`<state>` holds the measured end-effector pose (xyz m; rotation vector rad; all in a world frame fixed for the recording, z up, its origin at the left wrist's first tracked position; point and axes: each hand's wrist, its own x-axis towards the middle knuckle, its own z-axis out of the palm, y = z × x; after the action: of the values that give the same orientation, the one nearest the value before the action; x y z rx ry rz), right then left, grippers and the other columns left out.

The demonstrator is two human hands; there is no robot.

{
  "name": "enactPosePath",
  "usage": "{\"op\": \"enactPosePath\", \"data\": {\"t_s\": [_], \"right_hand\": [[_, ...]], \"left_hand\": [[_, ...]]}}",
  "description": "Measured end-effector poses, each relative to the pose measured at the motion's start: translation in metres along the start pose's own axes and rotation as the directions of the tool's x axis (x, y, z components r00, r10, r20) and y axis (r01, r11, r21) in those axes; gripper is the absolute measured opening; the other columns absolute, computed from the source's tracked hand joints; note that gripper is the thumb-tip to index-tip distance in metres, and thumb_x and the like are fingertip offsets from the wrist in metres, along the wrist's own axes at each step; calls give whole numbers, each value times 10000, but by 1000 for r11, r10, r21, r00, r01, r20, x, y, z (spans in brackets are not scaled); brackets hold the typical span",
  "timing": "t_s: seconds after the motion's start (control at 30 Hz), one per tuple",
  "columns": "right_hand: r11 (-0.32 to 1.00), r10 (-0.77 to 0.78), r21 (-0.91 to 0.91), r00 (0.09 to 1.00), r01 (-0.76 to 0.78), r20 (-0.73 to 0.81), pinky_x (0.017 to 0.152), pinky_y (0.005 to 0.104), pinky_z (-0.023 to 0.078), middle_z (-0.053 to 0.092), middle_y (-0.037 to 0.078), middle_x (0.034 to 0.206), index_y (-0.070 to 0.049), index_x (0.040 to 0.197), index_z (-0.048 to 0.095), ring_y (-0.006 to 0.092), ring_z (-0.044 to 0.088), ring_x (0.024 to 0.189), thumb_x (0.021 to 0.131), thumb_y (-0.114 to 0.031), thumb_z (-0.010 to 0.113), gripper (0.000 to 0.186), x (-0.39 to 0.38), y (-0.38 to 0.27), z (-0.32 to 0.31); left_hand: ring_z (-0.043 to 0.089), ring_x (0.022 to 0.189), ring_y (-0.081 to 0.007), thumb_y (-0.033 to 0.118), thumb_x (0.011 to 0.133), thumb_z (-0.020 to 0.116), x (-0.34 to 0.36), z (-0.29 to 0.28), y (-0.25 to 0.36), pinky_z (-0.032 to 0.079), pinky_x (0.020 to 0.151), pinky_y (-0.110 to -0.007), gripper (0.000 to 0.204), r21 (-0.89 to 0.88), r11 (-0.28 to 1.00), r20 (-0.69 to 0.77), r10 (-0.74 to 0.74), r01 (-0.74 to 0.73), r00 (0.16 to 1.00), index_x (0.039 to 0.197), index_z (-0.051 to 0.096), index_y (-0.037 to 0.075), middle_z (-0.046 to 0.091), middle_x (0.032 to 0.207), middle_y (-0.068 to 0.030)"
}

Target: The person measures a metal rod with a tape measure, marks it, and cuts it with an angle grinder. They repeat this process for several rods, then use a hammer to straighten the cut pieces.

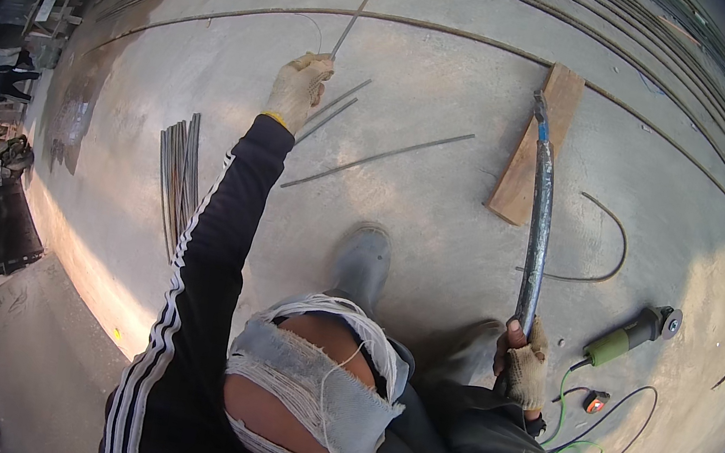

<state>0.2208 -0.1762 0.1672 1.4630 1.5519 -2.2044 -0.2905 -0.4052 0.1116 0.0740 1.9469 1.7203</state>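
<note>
My left hand [298, 90], in a pale work glove, is closed round the near end of a short steel rod [354, 21] that points away from me. Just below that hand, two more rods [327, 120] lie on the concrete, and a longer single rod [379, 161] rests to their right. My right hand [527, 364], also gloved, grips the lower end of a long pipe-handled rebar bender [539, 225]. Its small notched head is over a wooden board [520, 175], with a blue band beneath the head. I cannot tell whether the head touches the board.
A bundle of cut rods [179, 171] lies at the left. A bent bar [624, 247] curves right of the board. Nearer are an angle grinder [632, 337] with its cord and a tape measure [597, 401]. Long bars [448, 28] run across the far floor.
</note>
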Motion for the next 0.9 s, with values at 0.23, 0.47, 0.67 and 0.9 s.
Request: {"op": "enactPosePath", "data": {"t_s": [0.23, 0.47, 0.67, 0.9], "right_hand": [[1000, 8, 26, 1000, -7, -29, 413, 257, 361, 508, -18, 612, -113, 1001, 564, 93, 482, 437, 1047, -393, 723, 326, 1, 3, 3], [1000, 19, 13, 997, -18, -77, 404, 257, 352, 501, -26, 595, -123, 1010, 570, 94, 474, 425, 1048, -394, 718, 311, 1, 6, 6], [1000, 27, -4, 996, -27, -86, 409, 259, 353, 500, -22, 595, -127, 1004, 561, 96, 476, 428, 1044, -401, 722, 321, 0, 5, 7], [999, 49, -9, 995, -50, -92, 424, 259, 371, 501, -14, 604, -128, 970, 529, 100, 483, 439, 1035, -403, 737, 351, -1, 3, 9]], "left_hand": [[652, 834, -120, 212, 1009, 668, -14, -126, -58, 536, 779, -281, 324, 715, 699, -186, 241, -37, 953, 1213, 746, -27, 730, 972, -45], [715, 1137, -397, 207, 939, 661, -30, -189, -63, 554, 972, -480, 350, 944, 252, -281, 262, 215, 923, 1256, 722, 72, 738, 1207, -236], [684, 1140, -392, 203, 938, 687, -71, -130, -94, 540, 985, -474, 297, 900, 436, -120, 212, 16, 970, 1186, 710, 42, 720, 1206, -192], [679, 687, -283, 364, 1021, 705, -124, 14, -123, 527, 643, -393, 327, 584, 774, -219, -141, 245, 966, 914, 683, 56, 724, 818, -96]]}}
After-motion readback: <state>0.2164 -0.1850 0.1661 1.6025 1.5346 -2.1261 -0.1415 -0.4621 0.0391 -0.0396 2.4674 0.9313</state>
